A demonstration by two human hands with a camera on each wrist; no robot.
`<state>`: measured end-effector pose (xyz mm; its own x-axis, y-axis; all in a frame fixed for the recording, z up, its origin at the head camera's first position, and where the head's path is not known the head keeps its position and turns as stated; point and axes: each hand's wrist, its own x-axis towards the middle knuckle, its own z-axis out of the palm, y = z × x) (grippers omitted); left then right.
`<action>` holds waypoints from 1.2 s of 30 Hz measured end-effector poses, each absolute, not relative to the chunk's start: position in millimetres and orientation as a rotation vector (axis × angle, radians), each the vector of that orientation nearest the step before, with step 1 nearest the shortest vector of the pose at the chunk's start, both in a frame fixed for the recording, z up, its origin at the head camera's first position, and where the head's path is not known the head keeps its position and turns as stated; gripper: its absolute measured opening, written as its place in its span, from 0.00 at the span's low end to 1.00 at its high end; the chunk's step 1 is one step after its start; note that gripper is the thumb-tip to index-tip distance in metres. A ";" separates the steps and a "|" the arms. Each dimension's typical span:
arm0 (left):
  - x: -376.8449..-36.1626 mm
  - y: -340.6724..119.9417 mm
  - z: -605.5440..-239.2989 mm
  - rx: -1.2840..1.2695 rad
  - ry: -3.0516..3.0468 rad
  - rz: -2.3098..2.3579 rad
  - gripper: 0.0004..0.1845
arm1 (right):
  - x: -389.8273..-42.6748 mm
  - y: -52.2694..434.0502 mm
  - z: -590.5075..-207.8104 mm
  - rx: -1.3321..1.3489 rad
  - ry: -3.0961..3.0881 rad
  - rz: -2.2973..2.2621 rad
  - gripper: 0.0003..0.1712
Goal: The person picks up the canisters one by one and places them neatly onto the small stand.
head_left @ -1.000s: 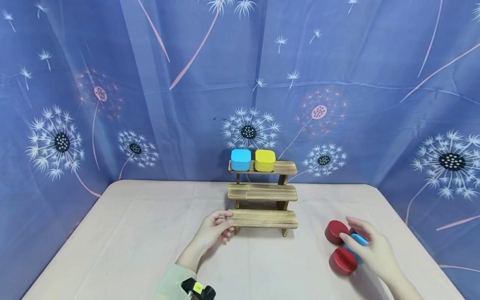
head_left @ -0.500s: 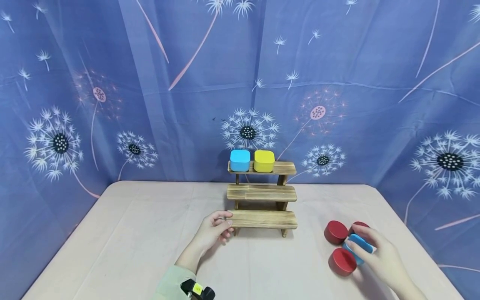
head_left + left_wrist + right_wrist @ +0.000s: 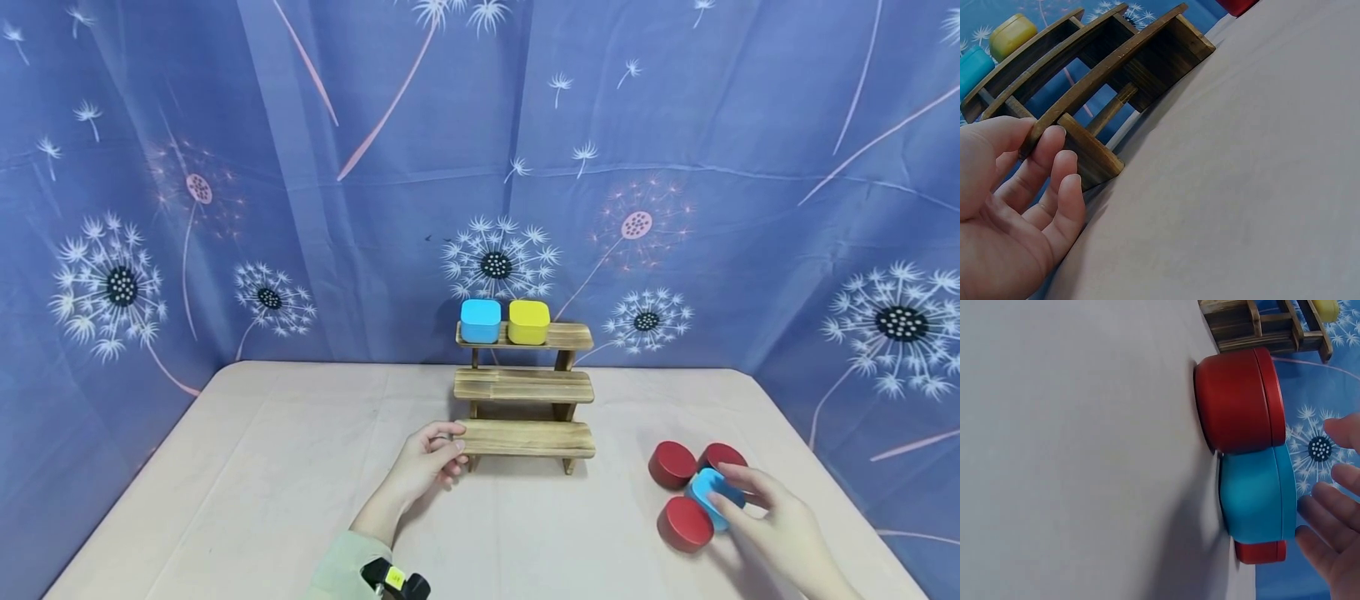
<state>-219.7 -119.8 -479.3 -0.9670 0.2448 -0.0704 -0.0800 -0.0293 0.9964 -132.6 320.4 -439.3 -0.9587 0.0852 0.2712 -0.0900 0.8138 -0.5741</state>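
Blue box (image 3: 1254, 495) (lidded) below right hand (image 3: 783, 523).

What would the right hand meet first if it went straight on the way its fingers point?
Most likely the blue box beside the red tins: the right hand is right at it. Depth is unclear, so the two may already touch.

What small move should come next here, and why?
Probably lower the right grip a little and close it around the nearby blue box: in the right wrist view, its thumb hangs clear of that box, which stands on the table, not lifted.
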 end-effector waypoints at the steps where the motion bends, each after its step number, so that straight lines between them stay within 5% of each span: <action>1: -220.0 -119.8 -479.7 0.177 2.018 2.096 0.20 | -131.8 321.3 -439.7 0.007 -2.711 0.879 0.27; 27: -219.8 -122.0 -485.2 0.341 2.024 2.147 0.20 | -126.9 336.7 -451.9 -0.048 -2.750 0.915 0.31; 36: -221.2 -119.5 -481.9 0.170 2.032 2.093 0.20 | -127.1 344.2 -456.6 -0.035 -2.830 0.881 0.35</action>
